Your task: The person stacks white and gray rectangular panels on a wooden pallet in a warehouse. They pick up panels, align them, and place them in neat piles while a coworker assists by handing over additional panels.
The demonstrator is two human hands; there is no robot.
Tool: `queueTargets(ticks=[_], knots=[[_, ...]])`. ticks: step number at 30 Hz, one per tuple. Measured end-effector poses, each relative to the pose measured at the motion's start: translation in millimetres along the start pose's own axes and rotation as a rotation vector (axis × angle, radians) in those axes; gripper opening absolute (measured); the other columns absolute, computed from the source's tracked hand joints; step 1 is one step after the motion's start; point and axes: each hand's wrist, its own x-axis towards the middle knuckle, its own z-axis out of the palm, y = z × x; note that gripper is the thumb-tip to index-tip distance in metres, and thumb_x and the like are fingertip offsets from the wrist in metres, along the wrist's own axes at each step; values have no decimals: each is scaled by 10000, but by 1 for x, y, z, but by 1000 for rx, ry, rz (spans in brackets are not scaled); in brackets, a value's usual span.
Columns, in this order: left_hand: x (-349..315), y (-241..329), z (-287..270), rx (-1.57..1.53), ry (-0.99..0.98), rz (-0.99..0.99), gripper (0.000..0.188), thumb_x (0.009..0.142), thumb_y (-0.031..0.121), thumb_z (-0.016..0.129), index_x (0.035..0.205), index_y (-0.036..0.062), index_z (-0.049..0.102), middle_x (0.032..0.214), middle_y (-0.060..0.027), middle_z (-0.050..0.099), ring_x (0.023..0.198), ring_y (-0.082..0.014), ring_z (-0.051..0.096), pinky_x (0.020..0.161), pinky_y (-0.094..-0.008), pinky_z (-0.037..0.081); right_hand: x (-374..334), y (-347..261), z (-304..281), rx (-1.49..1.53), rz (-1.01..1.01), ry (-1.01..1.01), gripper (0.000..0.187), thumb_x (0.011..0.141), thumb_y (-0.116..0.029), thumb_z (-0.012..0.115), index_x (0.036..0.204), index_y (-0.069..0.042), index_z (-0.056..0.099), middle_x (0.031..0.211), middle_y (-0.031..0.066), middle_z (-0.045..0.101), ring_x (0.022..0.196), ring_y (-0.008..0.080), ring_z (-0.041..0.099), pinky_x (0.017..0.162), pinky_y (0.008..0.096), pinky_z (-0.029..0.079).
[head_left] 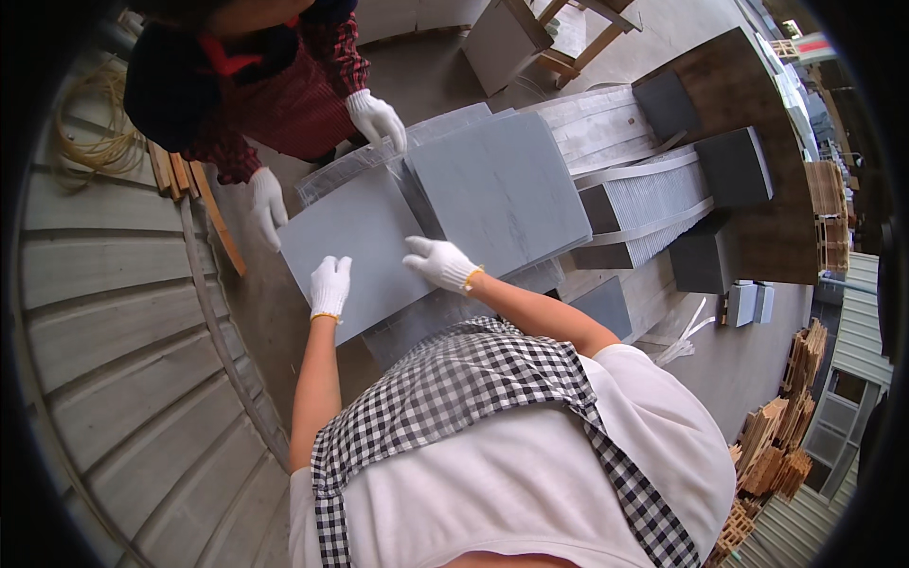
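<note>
Two gloved hands work over one grey slab (352, 227) in the head view. The slab lies left of a stack (502, 180) of similar slabs, just beside its edge. The left hand (330, 286) is at the slab's near left edge, fingers bent; whether it grips, I cannot tell. The right hand (442, 262) reaches over the slab's right side by the stack, fingers loosely curled and pointing left; its grip cannot be told either.

Across from them, a co-worker in a red checked sleeve (347, 66) has one white glove (377, 118) at the slab's far right corner and the other (269, 208) by its far left corner. Clear film (331, 180) shows past the far edge.

Right of the stack, a bundle (653, 218) of thin tiles is bound with pale straps, with dark blocks (734, 168) beside it. A ribbed wall (123, 275) runs along the left, a yellow coil (90, 128) near its top.
</note>
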Motion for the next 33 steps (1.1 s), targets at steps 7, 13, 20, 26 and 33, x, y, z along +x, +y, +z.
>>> queueTargets(ticks=[7,13,20,26,33], knots=[[-67,93,79,-581,-450,-108,388,942,394,639,889,10,645,735,-104,658,671,-188,643,629,-362,521,-41,66,-140,-263,121,772,413,931,-314,643,1264,-69,650,1190,184,688,1108,352,647,970,415,505],[-89,142,98,-603,-541,-188,390,959,391,644,971,8,567,728,-52,590,570,-124,558,501,-296,453,-75,157,-200,-558,479,670,536,909,-429,637,1306,-71,609,1203,192,651,1103,385,613,955,477,494],[-86,155,119,-702,-528,-294,405,968,394,638,983,15,495,764,-100,566,530,-137,539,423,-280,410,-71,161,-214,-534,473,618,479,935,-465,583,1238,-102,660,1110,222,672,1029,397,649,895,485,520],[-96,187,118,-556,-405,-274,420,960,395,643,938,0,502,782,-101,596,616,-162,581,500,-319,472,-55,163,-252,-530,345,685,399,952,-427,570,1163,-111,692,1070,207,683,980,393,653,861,482,522],[-103,159,148,-462,-326,-247,438,954,402,649,868,3,490,744,-98,600,629,-173,584,561,-357,492,20,168,-272,-334,203,736,604,890,-465,662,1327,-53,597,1201,214,657,1151,395,591,994,463,465]])
